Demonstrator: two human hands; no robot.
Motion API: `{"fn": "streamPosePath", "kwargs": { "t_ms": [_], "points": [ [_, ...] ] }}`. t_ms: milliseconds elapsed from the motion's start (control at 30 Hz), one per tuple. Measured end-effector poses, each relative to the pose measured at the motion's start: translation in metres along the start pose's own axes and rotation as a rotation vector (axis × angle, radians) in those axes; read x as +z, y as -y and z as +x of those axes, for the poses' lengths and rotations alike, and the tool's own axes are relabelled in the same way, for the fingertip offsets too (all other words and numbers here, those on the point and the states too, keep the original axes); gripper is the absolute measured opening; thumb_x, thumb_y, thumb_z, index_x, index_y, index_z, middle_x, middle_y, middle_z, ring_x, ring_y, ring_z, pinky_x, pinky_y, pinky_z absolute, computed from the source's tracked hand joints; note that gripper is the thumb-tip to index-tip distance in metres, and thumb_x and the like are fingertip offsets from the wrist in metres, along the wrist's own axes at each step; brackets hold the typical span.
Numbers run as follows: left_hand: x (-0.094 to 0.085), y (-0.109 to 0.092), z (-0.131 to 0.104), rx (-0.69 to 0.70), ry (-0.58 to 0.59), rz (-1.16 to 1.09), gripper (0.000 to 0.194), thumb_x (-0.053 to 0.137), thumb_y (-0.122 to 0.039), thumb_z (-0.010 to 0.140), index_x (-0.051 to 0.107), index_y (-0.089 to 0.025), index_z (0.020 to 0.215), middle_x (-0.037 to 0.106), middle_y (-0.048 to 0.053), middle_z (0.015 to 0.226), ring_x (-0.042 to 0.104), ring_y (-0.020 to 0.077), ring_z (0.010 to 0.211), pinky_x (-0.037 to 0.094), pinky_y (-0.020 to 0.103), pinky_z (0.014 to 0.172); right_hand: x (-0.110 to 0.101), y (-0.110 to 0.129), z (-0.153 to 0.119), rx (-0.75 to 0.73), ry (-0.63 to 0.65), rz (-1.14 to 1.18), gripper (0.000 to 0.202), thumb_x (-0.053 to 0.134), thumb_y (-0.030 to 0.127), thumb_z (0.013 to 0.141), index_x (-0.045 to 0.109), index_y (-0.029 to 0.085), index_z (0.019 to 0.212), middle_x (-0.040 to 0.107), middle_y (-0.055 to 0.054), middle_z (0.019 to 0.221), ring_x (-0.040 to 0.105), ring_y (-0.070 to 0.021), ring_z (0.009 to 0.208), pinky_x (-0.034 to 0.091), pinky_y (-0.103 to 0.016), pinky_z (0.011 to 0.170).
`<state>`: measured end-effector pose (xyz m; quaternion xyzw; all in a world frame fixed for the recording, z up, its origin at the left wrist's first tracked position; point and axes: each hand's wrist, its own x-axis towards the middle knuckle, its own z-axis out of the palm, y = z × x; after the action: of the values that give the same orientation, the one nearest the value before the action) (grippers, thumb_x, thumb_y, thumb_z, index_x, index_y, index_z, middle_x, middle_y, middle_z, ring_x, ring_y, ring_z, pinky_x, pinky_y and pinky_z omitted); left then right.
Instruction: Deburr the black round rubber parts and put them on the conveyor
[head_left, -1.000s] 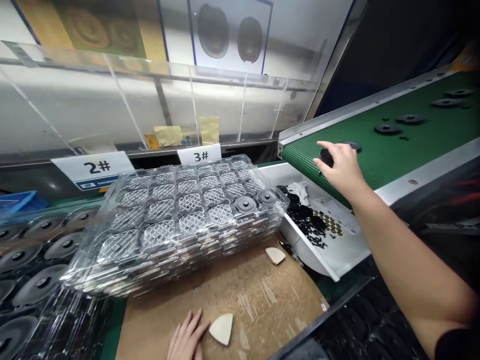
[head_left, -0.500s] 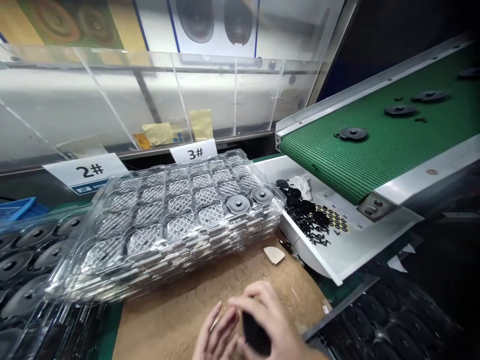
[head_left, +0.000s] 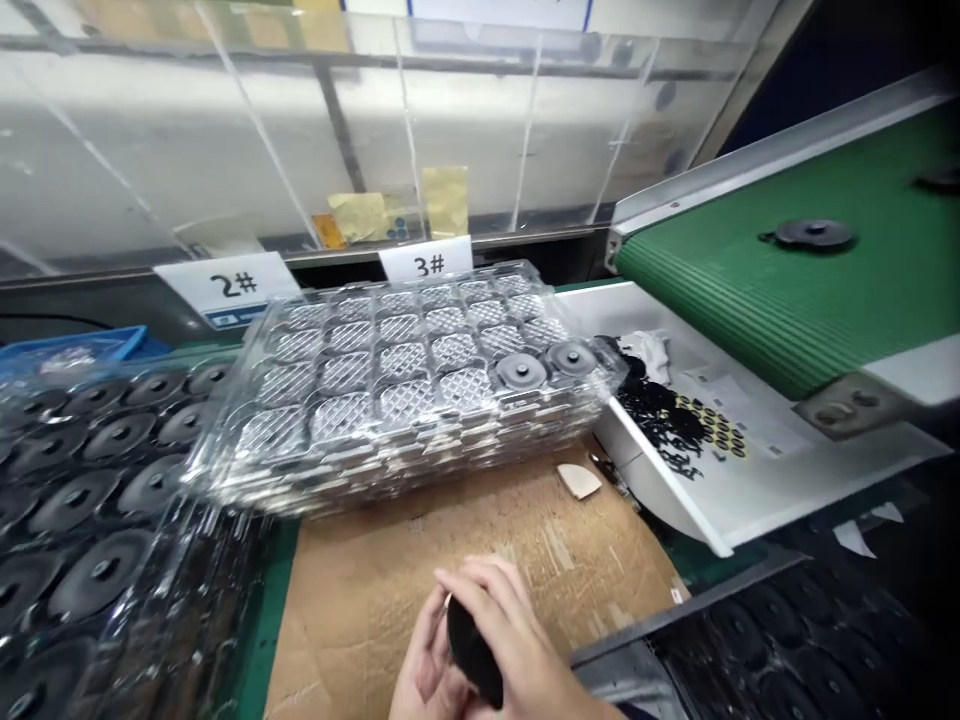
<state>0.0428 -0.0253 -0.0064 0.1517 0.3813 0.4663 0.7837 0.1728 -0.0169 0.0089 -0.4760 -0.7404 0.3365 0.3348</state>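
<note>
Close to the front edge of the cardboard, both hands come together around a black disc-shaped part point(head_left: 474, 652). The fingers of my right hand point(head_left: 517, 640) wrap over it from the right. My left hand point(head_left: 426, 665) is closed against its left side, with the fingertips partly hidden behind it. The part is held on edge, so its face is only partly visible. Beneath the hands lies a brown cardboard sheet point(head_left: 360, 600). Beyond it is a stack of clear plastic trays point(head_left: 405, 400), whose top tray has two grey-black discs point(head_left: 521, 371) in its front right pockets.
At left stand trays filled with dark discs point(head_left: 105, 570). A white chute point(head_left: 780, 500) at right holds small black parts point(head_left: 667, 420) and yellow stickers. A green conveyor belt point(head_left: 735, 290) carries a disc above it. A pale wedge-shaped piece point(head_left: 579, 481) lies on the cardboard.
The camera view has turned, shifting the trays and conveyor within the picture. My left hand has closed in on the black disc, which my right hand still holds.
</note>
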Motion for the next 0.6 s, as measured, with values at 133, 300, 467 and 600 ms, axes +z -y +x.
{"fn": "streamPosePath", "kwargs": {
  "t_ms": [133, 300, 467, 600],
  "points": [
    [-0.006, -0.017, -0.007, 0.008, -0.016, -0.223, 0.044, 0.064, -0.039, 0.073, 0.056, -0.034, 0.116, 0.063, 0.006, 0.119, 0.055, 0.0293, 0.112, 0.041, 0.04, 0.095, -0.001, -0.008, -0.006, 0.175, 0.02, -0.023, 0.07, 0.06, 0.021, 0.072, 0.03, 0.026, 0.135, 0.034, -0.01, 0.129, 0.044, -0.0244, 0.114, 0.04, -0.038, 0.096],
    [-0.023, -0.038, -0.011, 0.035, -0.081, -0.367, 0.035, 0.063, -0.037, 0.075, 0.062, -0.033, 0.11, 0.066, 0.005, 0.115, 0.056, 0.0282, 0.11, 0.047, 0.033, 0.09, 0.015, -0.051, -0.009, 0.403, 0.019, -0.103, 0.038, 0.05, 0.027, 0.083, 0.047, 0.021, 0.121, 0.044, -0.008, 0.105, 0.055, -0.0097, 0.057, 0.052, -0.031, 0.064],
    [-0.033, -0.041, -0.012, 0.044, -0.094, -0.398, 0.041, 0.067, -0.039, 0.068, 0.063, -0.031, 0.108, 0.064, 0.009, 0.117, 0.055, 0.0297, 0.111, 0.048, 0.032, 0.089, 0.037, -0.054, -0.011, 0.342, 0.075, -0.123, 0.024, 0.047, 0.017, 0.082, 0.054, 0.021, 0.104, 0.048, -0.01, 0.111, 0.06, -0.0169, 0.078, 0.05, -0.034, 0.076],
    [-0.035, -0.041, -0.012, 0.026, -0.125, -0.404, 0.039, 0.066, -0.037, 0.069, 0.064, -0.029, 0.108, 0.065, 0.009, 0.115, 0.057, 0.029, 0.109, 0.048, 0.031, 0.089, 0.043, -0.035, -0.009, 0.202, 0.203, -0.075, 0.024, 0.045, 0.013, 0.083, 0.056, 0.021, 0.103, 0.061, -0.006, 0.094, 0.058, -0.0183, 0.085, 0.048, -0.031, 0.076]
  ]
}}
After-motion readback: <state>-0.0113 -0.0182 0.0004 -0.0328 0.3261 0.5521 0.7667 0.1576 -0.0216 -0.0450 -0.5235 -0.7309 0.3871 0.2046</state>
